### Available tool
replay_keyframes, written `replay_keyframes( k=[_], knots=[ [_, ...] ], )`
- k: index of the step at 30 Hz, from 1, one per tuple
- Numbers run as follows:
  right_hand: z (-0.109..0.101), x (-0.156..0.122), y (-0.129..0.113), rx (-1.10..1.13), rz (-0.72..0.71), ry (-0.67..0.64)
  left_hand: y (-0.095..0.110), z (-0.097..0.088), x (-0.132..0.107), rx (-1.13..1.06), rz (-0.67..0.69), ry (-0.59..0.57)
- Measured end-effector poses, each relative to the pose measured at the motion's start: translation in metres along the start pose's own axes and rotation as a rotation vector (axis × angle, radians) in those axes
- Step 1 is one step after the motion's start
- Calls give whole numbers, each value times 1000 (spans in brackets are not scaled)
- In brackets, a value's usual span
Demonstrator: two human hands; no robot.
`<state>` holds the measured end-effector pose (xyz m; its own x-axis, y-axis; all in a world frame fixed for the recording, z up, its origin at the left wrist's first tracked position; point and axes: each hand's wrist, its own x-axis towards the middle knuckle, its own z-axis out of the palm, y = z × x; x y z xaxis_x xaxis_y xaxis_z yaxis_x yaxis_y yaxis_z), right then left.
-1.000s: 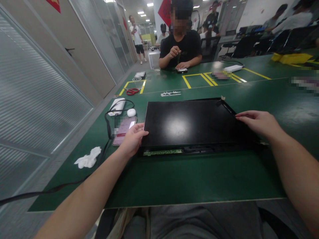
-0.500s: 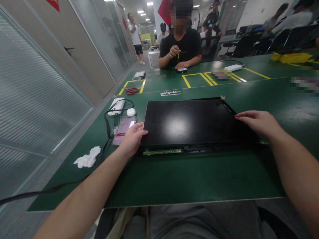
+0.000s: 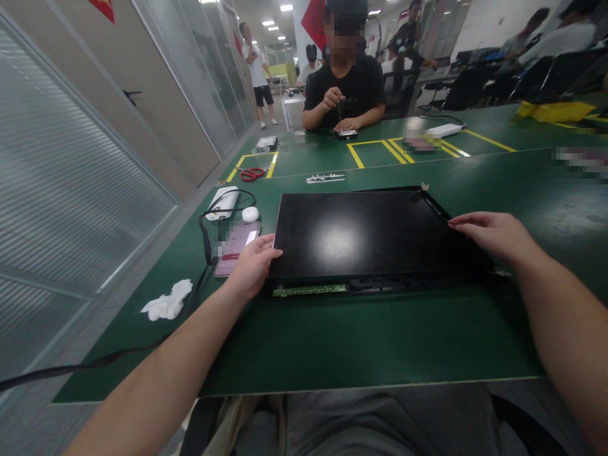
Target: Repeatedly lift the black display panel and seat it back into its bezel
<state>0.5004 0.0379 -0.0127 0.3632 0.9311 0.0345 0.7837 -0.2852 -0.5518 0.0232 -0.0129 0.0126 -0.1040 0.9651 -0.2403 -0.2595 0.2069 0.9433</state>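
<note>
A flat black screen panel lies over a black frame on the green table. Its left edge is raised and offset from the frame, whose rim shows at the far right corner. My left hand grips the panel's left edge, thumb on top and fingers beneath. My right hand has its thumb and fingers pinched at the right rim; whether they hold the frame or the panel edge I cannot tell. Along the near side a green circuit board shows in the gap below the panel.
Left of the panel are a phone, a white earbud case, a white power bank with a black cable, and crumpled tissue. Farther back lie red scissors and white strips. A person sits opposite, handling a small device.
My hands and the panel stay almost still. In the background, standing people have shifted slightly.
</note>
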Motion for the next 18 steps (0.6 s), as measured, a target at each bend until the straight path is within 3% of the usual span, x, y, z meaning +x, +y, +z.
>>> replay_keyframes(
  k=[8,18],
  knots=[
    [-2,-2,-5,-31,33,3,0,-3,0,-25,-6,-68],
    [1,9,11,12,-21,-13,2,-6,2,7,17,-124]
  ],
)
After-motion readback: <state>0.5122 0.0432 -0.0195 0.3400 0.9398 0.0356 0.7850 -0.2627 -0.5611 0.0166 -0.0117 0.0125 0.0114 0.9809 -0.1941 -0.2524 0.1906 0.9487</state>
